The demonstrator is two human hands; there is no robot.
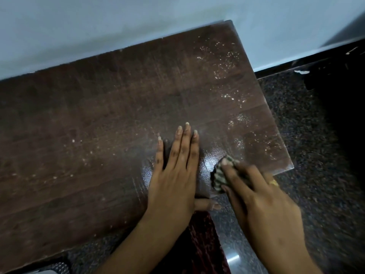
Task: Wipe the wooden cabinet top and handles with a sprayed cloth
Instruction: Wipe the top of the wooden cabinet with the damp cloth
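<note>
The dark wooden cabinet top (98, 119) fills most of the head view, dusty with pale specks toward its right end and a wet shine near the front edge. My left hand (175, 175) lies flat on the wood, fingers stretched forward, thumb hanging over the front edge. Right beside it, my right hand (256, 198) presses a striped grey cloth (221, 175) onto the top near the front right corner; this hand is blurred. The cabinet handles are out of sight.
A pale wall (118, 26) runs along the back edge of the cabinet. Dark speckled floor (308, 135) lies to the right and below the front edge. A maroon garment (201, 244) hangs below my arms.
</note>
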